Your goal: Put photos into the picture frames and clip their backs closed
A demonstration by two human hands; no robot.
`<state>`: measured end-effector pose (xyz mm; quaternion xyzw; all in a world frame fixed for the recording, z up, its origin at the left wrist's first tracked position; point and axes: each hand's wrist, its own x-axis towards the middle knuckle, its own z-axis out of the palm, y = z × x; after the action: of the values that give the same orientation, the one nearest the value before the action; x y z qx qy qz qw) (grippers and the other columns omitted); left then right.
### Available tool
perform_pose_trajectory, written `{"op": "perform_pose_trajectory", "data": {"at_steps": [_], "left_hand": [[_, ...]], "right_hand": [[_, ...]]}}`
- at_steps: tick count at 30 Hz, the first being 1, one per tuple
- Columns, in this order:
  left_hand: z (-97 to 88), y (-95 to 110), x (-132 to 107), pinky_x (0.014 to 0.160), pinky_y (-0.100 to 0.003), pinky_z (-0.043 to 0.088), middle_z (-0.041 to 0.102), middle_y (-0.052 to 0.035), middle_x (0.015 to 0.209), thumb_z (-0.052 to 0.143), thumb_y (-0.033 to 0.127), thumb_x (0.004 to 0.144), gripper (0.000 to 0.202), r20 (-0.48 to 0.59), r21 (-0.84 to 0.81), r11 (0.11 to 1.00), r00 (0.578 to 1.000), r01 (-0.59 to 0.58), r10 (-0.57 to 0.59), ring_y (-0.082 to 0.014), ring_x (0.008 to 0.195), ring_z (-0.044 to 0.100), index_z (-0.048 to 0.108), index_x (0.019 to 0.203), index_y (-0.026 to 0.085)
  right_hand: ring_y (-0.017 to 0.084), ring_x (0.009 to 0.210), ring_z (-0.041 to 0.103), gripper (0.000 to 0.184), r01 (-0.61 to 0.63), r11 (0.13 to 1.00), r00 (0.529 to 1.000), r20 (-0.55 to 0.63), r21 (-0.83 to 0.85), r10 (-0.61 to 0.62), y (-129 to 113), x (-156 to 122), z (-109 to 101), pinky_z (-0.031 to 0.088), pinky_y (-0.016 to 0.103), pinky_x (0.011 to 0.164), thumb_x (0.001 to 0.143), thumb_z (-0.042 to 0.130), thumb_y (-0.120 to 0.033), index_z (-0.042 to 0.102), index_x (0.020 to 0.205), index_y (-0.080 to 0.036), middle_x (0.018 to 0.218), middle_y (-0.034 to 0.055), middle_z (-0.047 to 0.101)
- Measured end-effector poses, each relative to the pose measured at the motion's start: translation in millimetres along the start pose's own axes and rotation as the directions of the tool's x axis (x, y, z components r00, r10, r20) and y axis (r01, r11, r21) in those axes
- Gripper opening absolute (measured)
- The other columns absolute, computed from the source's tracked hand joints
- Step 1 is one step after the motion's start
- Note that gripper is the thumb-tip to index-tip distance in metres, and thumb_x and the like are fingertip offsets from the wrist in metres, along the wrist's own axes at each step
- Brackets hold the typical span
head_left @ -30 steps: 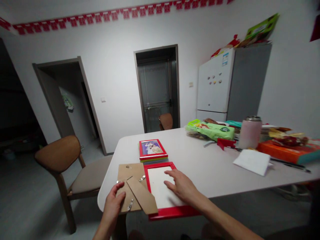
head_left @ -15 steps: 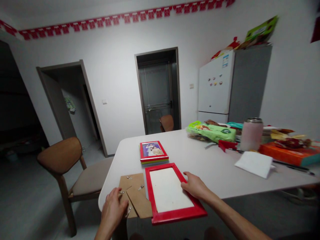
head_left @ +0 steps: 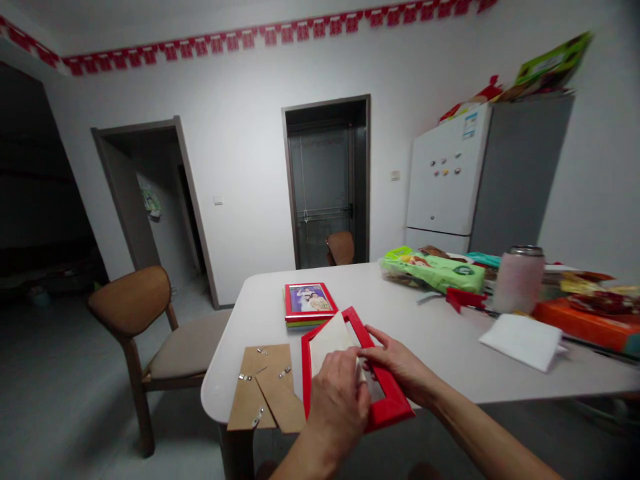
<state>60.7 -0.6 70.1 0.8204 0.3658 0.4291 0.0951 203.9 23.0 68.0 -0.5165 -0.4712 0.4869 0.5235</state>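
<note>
A red picture frame is tilted up at the table's near edge. My right hand grips its right side, with the thumb and fingers reaching over the border. A cream-white sheet stands at a slant within the frame, lifted out of line with it. My left hand is closed on this sheet, its fingertips hidden behind the knuckles. Just left lies the brown backing board with metal clips and a fold-out stand. Beyond the frame is a stack topped by a red-framed photo.
On the table's right side are a green packet, a pink bottle, a folded white tissue and an orange box. A wooden chair stands at the left. The white table's near edge runs below my hands.
My left hand has moved right, from the backing board to the white sheet. That sheet, flat in the frame before, is now raised at a slant. The frame has tilted up.
</note>
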Motion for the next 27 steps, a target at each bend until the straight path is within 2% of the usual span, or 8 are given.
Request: {"op": "perform_pose_trajectory", "data": {"at_steps": [2, 5, 7, 10, 13, 17, 22, 27], "left_hand": [[-15.7, -8, 3, 0.078, -0.033, 0.044, 0.056, -0.0077, 0.095, 0.04, 0.006, 0.069, 0.041, -0.094, 0.002, 0.999, 0.995, 0.041, -0.04, -0.0189, 0.086, 0.053, 0.045, 0.109, 0.017], [-39.7, -36, -2, 0.067, -0.029, 0.045, 0.056, -0.0035, 0.083, 0.039, 0.013, 0.072, 0.034, -0.218, -0.083, 0.968, 0.944, 0.237, -0.25, -0.016, 0.072, 0.055, 0.045, 0.105, 0.018], [-49.7, -59, -14, 0.058, -0.026, 0.043, 0.055, 0.0005, 0.072, 0.044, 0.019, 0.07, 0.033, -0.214, -0.148, 0.919, 0.895, 0.366, -0.391, -0.0151, 0.063, 0.054, 0.045, 0.103, 0.017], [-52.4, -87, -39, 0.053, -0.023, 0.04, 0.05, 0.0038, 0.063, 0.045, 0.022, 0.068, 0.03, -0.16, -0.146, 0.862, 0.848, 0.486, -0.506, -0.0143, 0.056, 0.052, 0.047, 0.098, 0.017], [-46.3, -101, -60, 0.054, -0.023, 0.038, 0.05, 0.0038, 0.063, 0.043, 0.022, 0.069, 0.032, -0.102, -0.054, 0.853, 0.847, 0.518, -0.521, -0.0144, 0.057, 0.052, 0.046, 0.101, 0.017], [-40.3, -103, -69, 0.058, -0.024, 0.038, 0.055, 0.0007, 0.069, 0.04, 0.022, 0.071, 0.036, -0.007, 0.045, 0.84, 0.841, 0.54, -0.541, -0.0167, 0.065, 0.055, 0.043, 0.106, 0.017], [-41.4, -102, -69, 0.066, -0.027, 0.04, 0.059, -0.0058, 0.082, 0.039, 0.025, 0.073, 0.034, 0.05, 0.115, 0.841, 0.842, 0.529, -0.537, -0.0201, 0.079, 0.056, 0.045, 0.105, 0.015], [-40.9, -101, -71, 0.072, -0.03, 0.04, 0.058, -0.0088, 0.091, 0.039, 0.024, 0.073, 0.03, 0.046, 0.158, 0.866, 0.873, 0.474, -0.486, -0.0211, 0.087, 0.054, 0.048, 0.1, 0.014]], "right_hand": [[0.012, 0.049, 0.056, 0.066, 0.003, 0.997, 1.0, -0.025, -0.075, -0.005, 6, 6, -8, 0.042, 0.022, 0.049, 0.061, 0.057, -0.024, 0.035, 0.123, -0.013, 0.057, -0.0013, 0.061], [0.013, 0.05, 0.056, 0.053, -0.017, 0.951, 0.996, -0.093, -0.309, -0.012, 24, 16, -22, 0.04, 0.021, 0.049, 0.063, 0.051, -0.024, 0.046, 0.115, -0.012, 0.059, 0.0004, 0.063], [0.015, 0.054, 0.058, 0.044, -0.021, 0.857, 0.99, -0.131, -0.516, -0.055, 38, 21, -31, 0.04, 0.022, 0.05, 0.065, 0.047, -0.025, 0.054, 0.107, -0.013, 0.063, 0.0022, 0.065], [0.018, 0.065, 0.06, 0.038, -0.019, 0.652, 0.973, -0.164, -0.758, -0.163, 56, 23, -38, 0.04, 0.023, 0.058, 0.066, 0.044, -0.027, 0.059, 0.099, -0.015, 0.073, 0.0054, 0.067], [0.02, 0.08, 0.059, 0.04, -0.02, 0.524, 0.959, -0.164, -0.852, -0.23, 65, 22, -38, 0.04, 0.024, 0.07, 0.066, 0.043, -0.028, 0.059, 0.1, -0.015, 0.09, 0.0082, 0.065], [0.022, 0.087, 0.057, 0.043, -0.025, 0.445, 0.961, -0.144, -0.895, -0.237, 66, 19, -35, 0.039, 0.026, 0.077, 0.068, 0.04, -0.029, 0.057, 0.104, -0.013, 0.097, 0.0104, 0.063], [0.022, 0.087, 0.057, 0.043, -0.032, 0.415, 0.961, -0.142, -0.909, -0.236, 65, 18, -33, 0.04, 0.027, 0.075, 0.07, 0.038, -0.031, 0.056, 0.105, -0.014, 0.096, 0.0102, 0.063], [0.022, 0.087, 0.057, 0.041, -0.024, 0.406, 0.952, -0.145, -0.913, -0.269, 69, 17, -33, 0.041, 0.027, 0.075, 0.071, 0.038, -0.031, 0.057, 0.103, -0.014, 0.097, 0.0101, 0.062]]}}
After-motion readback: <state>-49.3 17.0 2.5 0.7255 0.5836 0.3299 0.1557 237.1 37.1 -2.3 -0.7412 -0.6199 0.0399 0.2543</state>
